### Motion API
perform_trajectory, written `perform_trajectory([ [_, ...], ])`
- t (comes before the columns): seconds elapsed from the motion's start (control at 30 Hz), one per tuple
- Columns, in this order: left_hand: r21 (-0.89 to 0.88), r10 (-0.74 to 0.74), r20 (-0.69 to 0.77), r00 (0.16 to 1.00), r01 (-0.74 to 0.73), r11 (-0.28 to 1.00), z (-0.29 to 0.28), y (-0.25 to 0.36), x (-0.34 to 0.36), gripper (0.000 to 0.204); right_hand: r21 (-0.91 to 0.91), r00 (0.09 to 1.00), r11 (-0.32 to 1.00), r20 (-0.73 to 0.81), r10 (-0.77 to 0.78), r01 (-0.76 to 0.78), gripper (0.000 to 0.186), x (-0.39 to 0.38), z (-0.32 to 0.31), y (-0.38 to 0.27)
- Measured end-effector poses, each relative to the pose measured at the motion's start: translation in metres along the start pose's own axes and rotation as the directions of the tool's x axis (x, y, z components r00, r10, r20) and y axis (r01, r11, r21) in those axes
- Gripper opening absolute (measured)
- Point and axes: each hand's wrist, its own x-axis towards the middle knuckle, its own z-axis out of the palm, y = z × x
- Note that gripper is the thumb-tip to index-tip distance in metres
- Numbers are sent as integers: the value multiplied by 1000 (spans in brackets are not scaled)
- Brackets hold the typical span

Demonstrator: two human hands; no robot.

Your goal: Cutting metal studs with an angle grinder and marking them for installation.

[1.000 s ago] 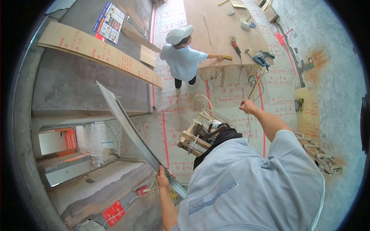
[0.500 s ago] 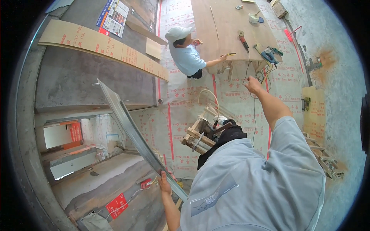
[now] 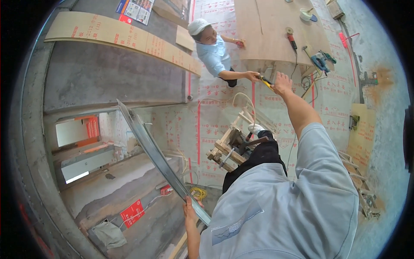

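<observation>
My left hand [image 3: 189,210] is wrapped round a long grey metal channel [image 3: 152,149] near its lower end; the channel slants up and away to the far left. Stretched out ahead, my right hand [image 3: 283,84] has its fingers extended and appears to hold nothing. Just left of it is a slim yellow-and-black hand tool [image 3: 267,83], its exact kind too small to make out. A co-worker [image 3: 213,52] in a light blue shirt and pale cap grips the tool's other end. Whether my fingers touch the tool I cannot tell.
A wooden worktable [image 3: 276,26] stands far ahead, bearing an angle grinder [image 3: 292,41] and a blue power tool [image 3: 320,61]. By my legs is a wooden stand [image 3: 228,146] with a hose. A long board [image 3: 120,36] lies at the far left; a yellow cable coil [image 3: 198,193] sits below.
The co-worker's hand with the yellow-and-black tool has moved from the table edge toward my right hand. My right hand's fingers have extended. My left hand still holds the channel.
</observation>
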Motion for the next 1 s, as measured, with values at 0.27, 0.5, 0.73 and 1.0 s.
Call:
perform_trajectory([
  [0.27,-34,-59,59,997,61,998,16,-3,-20,71,187,904,974,426,34,-125,72,77,134,41],
  [0.5,-28,-90,29,996,91,995,20,-11,-32,67,637,742,563,668,-62,-527,18,-30,134,8],
  [0.73,-307,121,272,954,-33,951,-24,-13,-55,65,701,620,572,686,-381,-425,22,-160,29,-23],
  [1.0,-316,315,-4,949,-300,900,11,-2,7,52,821,171,532,505,-846,208,31,-309,-197,-175],
])
